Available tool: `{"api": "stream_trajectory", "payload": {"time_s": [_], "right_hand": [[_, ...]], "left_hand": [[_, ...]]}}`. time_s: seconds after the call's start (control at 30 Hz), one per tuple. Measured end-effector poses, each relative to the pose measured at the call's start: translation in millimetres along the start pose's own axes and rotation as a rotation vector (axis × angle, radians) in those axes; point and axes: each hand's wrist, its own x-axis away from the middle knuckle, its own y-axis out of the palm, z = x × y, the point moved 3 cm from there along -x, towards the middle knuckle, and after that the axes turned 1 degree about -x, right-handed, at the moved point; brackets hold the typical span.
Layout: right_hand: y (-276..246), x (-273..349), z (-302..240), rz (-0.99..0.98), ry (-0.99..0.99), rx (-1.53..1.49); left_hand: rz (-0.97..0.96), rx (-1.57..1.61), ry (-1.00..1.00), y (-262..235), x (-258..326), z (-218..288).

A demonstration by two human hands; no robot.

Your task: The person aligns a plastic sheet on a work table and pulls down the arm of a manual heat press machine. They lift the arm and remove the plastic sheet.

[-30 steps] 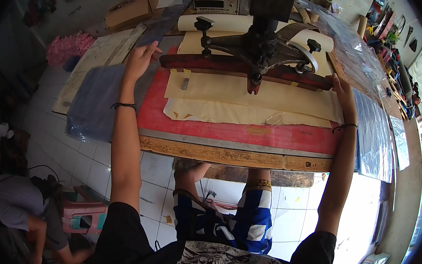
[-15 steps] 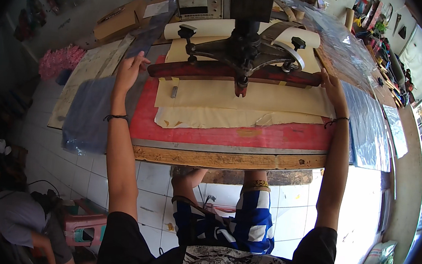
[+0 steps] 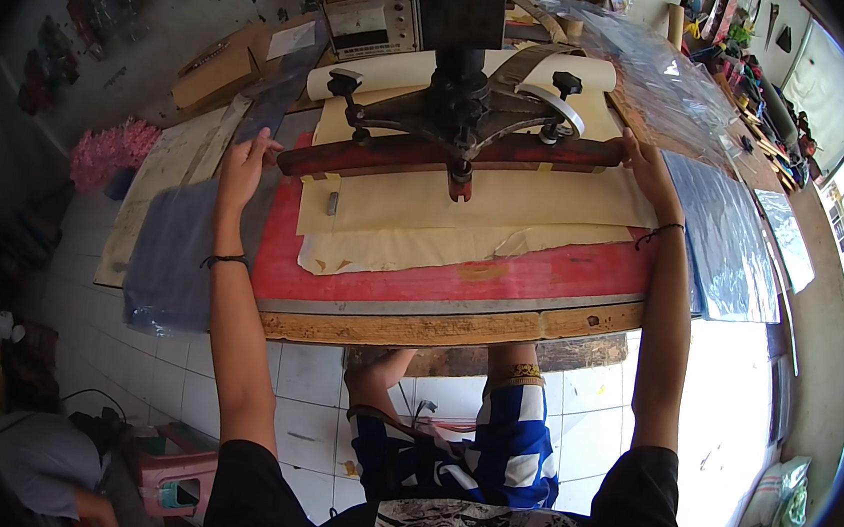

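Note:
My left hand (image 3: 244, 166) is beside the left end of a long red-brown metal bar (image 3: 376, 153), its fingers partly stretched toward that end. At the bar's right end is my right hand (image 3: 649, 173), fingers extended against or very near it. Neither hand wraps round the bar. A dark metal press head (image 3: 460, 116) with spreading arms and black knobs carries the bar. Beneath lie cream sheets (image 3: 538, 201) with a torn front edge, over a red sheet (image 3: 380, 285). A small grey metal piece (image 3: 333, 203) rests on the cream sheets at the left.
A wooden edge (image 3: 416, 333) fronts the worktable. Clear plastic sheets (image 3: 730, 245) lie right, bluish ones (image 3: 172, 252) left. Behind stand a control box (image 3: 369, 13) and a cardboard box (image 3: 223, 65). Another person (image 3: 48, 467) bends at lower left near a pink stool (image 3: 178, 468).
The view has shifted and tilted slightly, so the table and press appear a little to the left. Both hands stay at the bar's ends; the sheets look unmoved.

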Motion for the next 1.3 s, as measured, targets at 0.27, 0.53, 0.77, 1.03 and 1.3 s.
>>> {"api": "stream_trajectory", "payload": {"time_s": [0.27, 0.53, 0.77, 1.03, 1.3], "right_hand": [[-7, -1, -6, 0.192, -0.093, 0.096], [-11, 47, -96, 0.860, -0.428, 0.051], [98, 123, -131, -0.348, -0.683, 0.246], [159, 104, -125, -0.361, -0.615, 0.473], [149, 95, -109, -0.241, -0.312, 0.619]], "left_hand": [[0.172, -0.033, -0.019, -6, 0, 7], [0.751, 0.227, 0.250, -42, 18, 49], [-0.533, 0.000, 0.403, 66, 110, 196], [-0.613, -0.312, 0.499, 144, 119, 177], [-0.468, -0.419, 0.452, 154, 99, 118]]}}
